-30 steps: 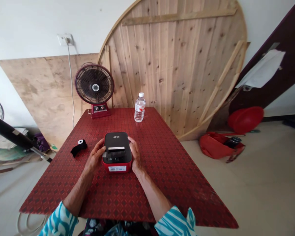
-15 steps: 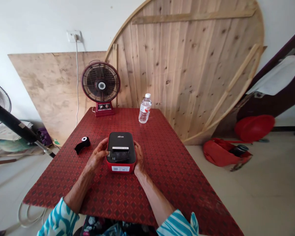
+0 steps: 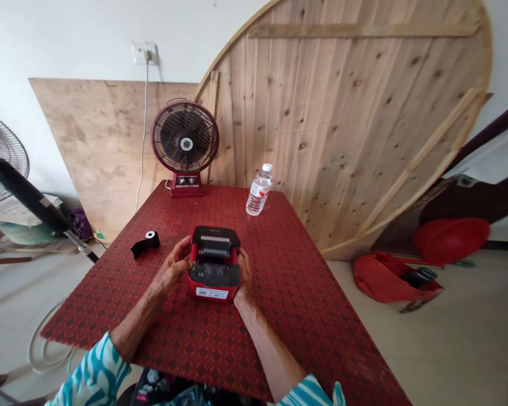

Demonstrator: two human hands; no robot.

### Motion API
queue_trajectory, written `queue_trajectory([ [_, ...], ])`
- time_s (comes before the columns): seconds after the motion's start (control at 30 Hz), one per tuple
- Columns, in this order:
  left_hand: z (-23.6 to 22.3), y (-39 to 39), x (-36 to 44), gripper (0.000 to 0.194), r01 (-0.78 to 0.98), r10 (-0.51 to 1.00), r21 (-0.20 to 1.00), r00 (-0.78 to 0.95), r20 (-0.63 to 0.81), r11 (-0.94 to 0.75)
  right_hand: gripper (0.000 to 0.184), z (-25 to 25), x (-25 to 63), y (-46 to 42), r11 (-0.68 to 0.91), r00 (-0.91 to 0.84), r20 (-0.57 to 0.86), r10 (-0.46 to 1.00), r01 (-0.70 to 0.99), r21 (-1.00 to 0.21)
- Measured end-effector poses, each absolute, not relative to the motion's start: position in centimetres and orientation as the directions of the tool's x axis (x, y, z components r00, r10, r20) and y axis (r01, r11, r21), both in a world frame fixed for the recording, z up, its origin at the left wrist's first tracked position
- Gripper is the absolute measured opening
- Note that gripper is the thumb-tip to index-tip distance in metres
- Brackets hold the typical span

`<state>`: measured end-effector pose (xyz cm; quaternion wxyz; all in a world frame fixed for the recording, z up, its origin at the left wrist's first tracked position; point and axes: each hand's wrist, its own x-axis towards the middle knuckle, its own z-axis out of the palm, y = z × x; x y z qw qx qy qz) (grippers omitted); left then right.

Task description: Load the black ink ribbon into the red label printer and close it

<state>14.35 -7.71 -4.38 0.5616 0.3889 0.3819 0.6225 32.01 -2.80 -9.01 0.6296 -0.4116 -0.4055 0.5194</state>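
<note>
A small red and black label printer (image 3: 214, 288) stands on the red patterned table (image 3: 173, 332), its black lid raised. Inside it a dark roll (image 3: 215, 250) shows, with a strip of dark film lying over the front. My left hand (image 3: 175, 265) grips the printer's left side, thumb at the front left of the top. Against the right side rests my right hand (image 3: 244, 276), fingers wrapped round the edge and partly hidden. To the left lies a roll of black tape (image 3: 146, 245) with a white core, its end unrolled on the table.
A dark red fan (image 3: 185, 146) and a water bottle (image 3: 259, 190) stand at the table's far end. Behind leans a large round wooden board (image 3: 322, 124). A black-poled fan (image 3: 25, 194) is at left; a red bag (image 3: 379, 279) lies on the floor at right.
The printer's lid has gone from closed to raised, exposing the roll inside. Both hands stay at its sides. The whole view has shifted slightly.
</note>
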Motion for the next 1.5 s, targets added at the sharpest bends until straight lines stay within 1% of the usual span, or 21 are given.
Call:
queue_trajectory([
  [0.13, -4.7, -7.6, 14.4, 0.065, -0.431, 0.997, 0.899, -0.049, 0.056, -0.072, 0.057, -8.7, 32.1, -3.0, 0.09, 0.128, 0.052, 0.99, -0.312, -0.946],
  [0.4, -5.0, -7.8, 14.7, 0.061, -0.451, 0.996, 0.888, -0.062, 0.069, -0.089, 0.057, -9.6, 32.3, -2.5, 0.097, 0.096, 0.069, 0.993, -0.334, -0.938],
  [0.5, -4.9, -8.0, 14.7, 0.057, -0.42, 0.994, 0.902, -0.068, 0.084, -0.105, 0.058, -9.6, 32.3, -2.4, 0.078, 0.099, 0.046, 0.994, -0.351, -0.933],
  [0.63, -4.4, -8.8, 14.9, 0.051, -0.248, 0.975, 0.95, -0.159, 0.155, -0.191, 0.059, -9.3, 32.1, -2.5, 0.061, 0.068, 0.036, 0.997, -0.427, -0.902],
  [0.7, -4.0, -9.0, 15.0, 0.048, -0.152, 0.956, 0.961, -0.218, 0.195, -0.231, 0.058, -9.3, 32.1, -2.5, 0.071, 0.06, 0.05, 0.997, -0.428, -0.901],
  [0.77, -3.2, -8.7, 14.9, 0.039, -0.007, 0.93, 0.961, -0.252, 0.267, -0.278, 0.057, -9.5, 32.1, -2.5, 0.092, 0.066, 0.072, 0.995, -0.4, -0.912],
  [0.83, -2.1, -7.9, 14.9, 0.027, 0.218, 0.906, 0.915, -0.185, 0.381, -0.34, 0.055, -9.7, 32.2, -2.4, 0.115, 0.072, 0.095, 0.993, -0.364, -0.924],
  [0.87, -1.4, -7.2, 15.0, 0.024, 0.358, 0.904, 0.862, -0.095, 0.417, -0.36, 0.055, -9.8, 32.3, -2.3, 0.123, 0.074, 0.104, 0.992, -0.351, -0.928],
  [0.9, -0.7, -6.3, 15.1, 0.023, 0.484, 0.906, 0.79, 0.014, 0.422, -0.376, 0.055, -10.0, 32.4, -2.2, 0.127, 0.075, 0.108, 0.991, -0.341, -0.931],
  [0.93, 0.0, -5.4, 15.2, 0.023, 0.603, 0.917, 0.703, 0.13, 0.378, -0.376, 0.055, -10.0, 32.5, -2.1, 0.125, 0.073, 0.106, 0.992, -0.336, -0.934],
  [0.97, 0.5, -4.4, 15.5, 0.024, 0.714, 0.936, 0.607, 0.233, 0.264, -0.349, 0.055, -10.1, 32.6, -2.1, 0.119, 0.072, 0.101, 0.992, -0.335, -0.934],
  [1.07, 1.3, -1.5, 16.5, 0.012, 0.798, 0.949, 0.519, 0.298, 0.101, -0.305, 0.056, -10.0, 32.7, -2.1, 0.093, 0.051, 0.079, 0.996, -0.356, -0.93],
  [1.2, 1.1, 0.6, 17.3, 0.017, 0.841, 0.943, 0.459, 0.331, -0.019, -0.286, 0.058, -9.7, 32.7, -2.0, 0.034, 0.015, 0.031, 0.999, -0.387, -0.921],
  [1.27, 1.0, 0.8, 17.4, 0.019, 0.842, 0.935, 0.454, 0.351, -0.049, -0.292, 0.058, -9.6, 32.6, -2.0, 0.029, 0.02, 0.023, 1.0, -0.397, -0.918],
  [1.33, 1.2, 0.7, 17.2, 0.022, 0.831, 0.929, 0.466, 0.366, -0.046, -0.304, 0.056, -9.5, 32.5, -2.0, 0.043, 0.037, 0.031, 0.999, -0.4, -0.915],
  [1.5, 2.3, -1.8, 15.7, 0.029, 0.776, 0.921, 0.524, 0.388, 0.041, -0.351, 0.056, -9.4, 32.3, -2.0, 0.058, 0.043, 0.045, 0.998, -0.399, -0.915],
])
